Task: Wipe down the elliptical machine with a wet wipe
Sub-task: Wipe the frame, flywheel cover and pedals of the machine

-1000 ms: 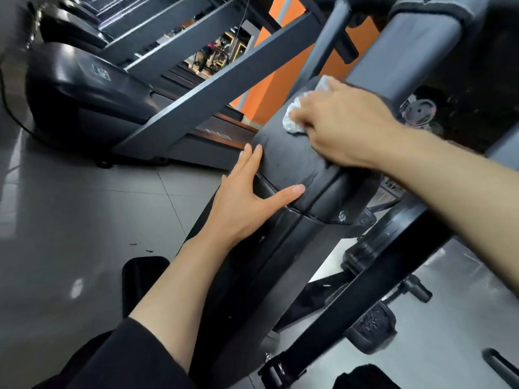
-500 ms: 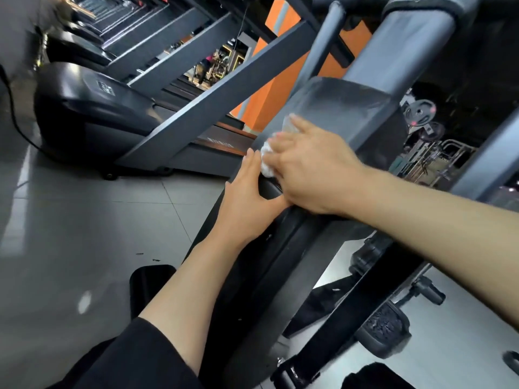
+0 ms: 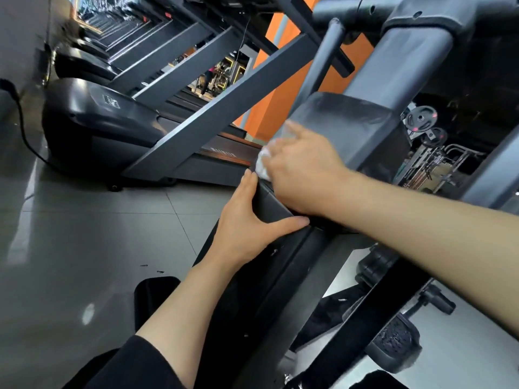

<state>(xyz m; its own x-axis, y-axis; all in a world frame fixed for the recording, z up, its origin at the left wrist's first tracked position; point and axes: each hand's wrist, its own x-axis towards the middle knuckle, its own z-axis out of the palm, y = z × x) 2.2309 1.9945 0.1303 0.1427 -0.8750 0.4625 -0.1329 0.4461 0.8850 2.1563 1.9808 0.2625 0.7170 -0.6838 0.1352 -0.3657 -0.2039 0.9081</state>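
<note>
Under the right hand point(image 3: 302, 171), whose grip is curled over a crumpled white wet wipe point(image 3: 263, 165), lies the dark shroud of the elliptical machine point(image 3: 348, 127), its long axis sloping from lower left up to upper right. Just below that grip, the left hand point(image 3: 247, 223) rests flat on the shroud's edge, fingers straight and thumb spread, holding nothing.

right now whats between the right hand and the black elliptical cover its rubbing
In the head view, the white wet wipe lies bunched under the right hand, pressed against the elliptical cover.
</note>
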